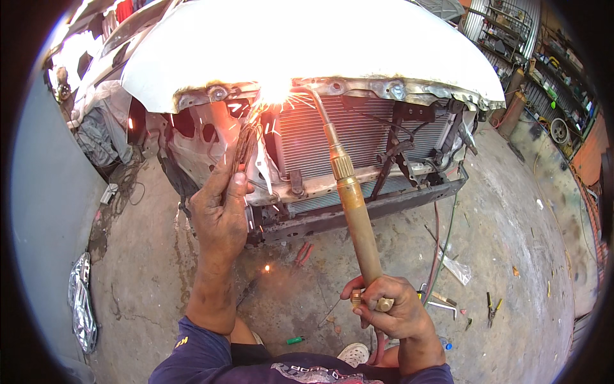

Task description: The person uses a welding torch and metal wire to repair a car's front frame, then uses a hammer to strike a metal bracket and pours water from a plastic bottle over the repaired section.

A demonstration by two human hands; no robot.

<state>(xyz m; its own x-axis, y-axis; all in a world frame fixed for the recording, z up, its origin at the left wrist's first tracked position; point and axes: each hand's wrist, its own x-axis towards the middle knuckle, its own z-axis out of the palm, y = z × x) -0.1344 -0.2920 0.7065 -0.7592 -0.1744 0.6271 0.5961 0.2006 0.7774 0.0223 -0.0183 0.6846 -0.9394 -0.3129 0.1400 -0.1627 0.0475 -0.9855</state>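
Two things are held: my left grip is closed on a thin brown metal piece, my right grip on the torch. I should hold its bent tip steady by the sparks, upper middle.

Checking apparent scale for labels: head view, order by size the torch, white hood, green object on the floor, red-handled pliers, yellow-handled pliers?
Largest to smallest:
1. white hood
2. torch
3. yellow-handled pliers and red-handled pliers: too alike to rank
4. green object
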